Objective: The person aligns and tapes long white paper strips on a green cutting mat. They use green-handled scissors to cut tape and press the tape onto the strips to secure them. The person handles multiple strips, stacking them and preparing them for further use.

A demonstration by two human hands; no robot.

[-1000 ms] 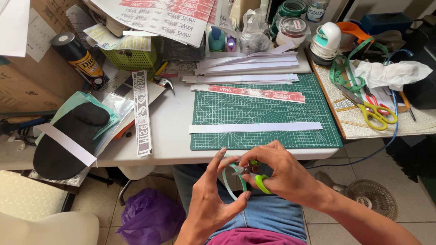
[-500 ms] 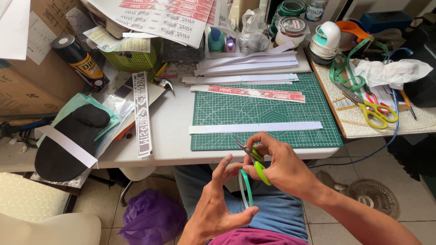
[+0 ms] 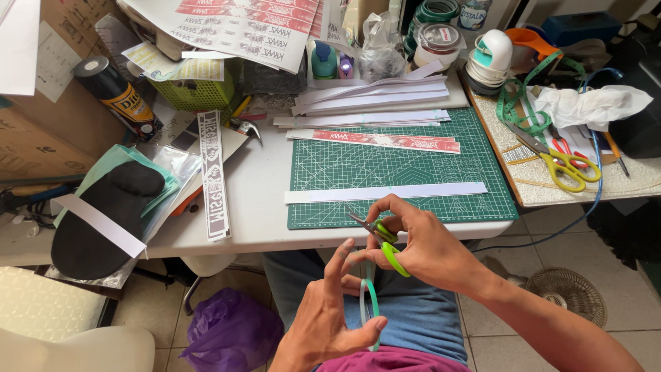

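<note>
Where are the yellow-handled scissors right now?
In the head view, the yellow-handled scissors lie on the side surface to the person's right, beside the green cutting mat and below the crumpled white cloth.

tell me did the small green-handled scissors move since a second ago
Yes: the small green-handled scissors shifted slightly up toward the green cutting mat edge, held in the right hand.

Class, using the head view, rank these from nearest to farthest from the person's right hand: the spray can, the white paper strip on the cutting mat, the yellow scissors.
From the right hand:
1. White paper strip, just above it on the green mat.
2. Yellow scissors, on the side board to the right.
3. Spray can, far left, by the cardboard box.
</note>
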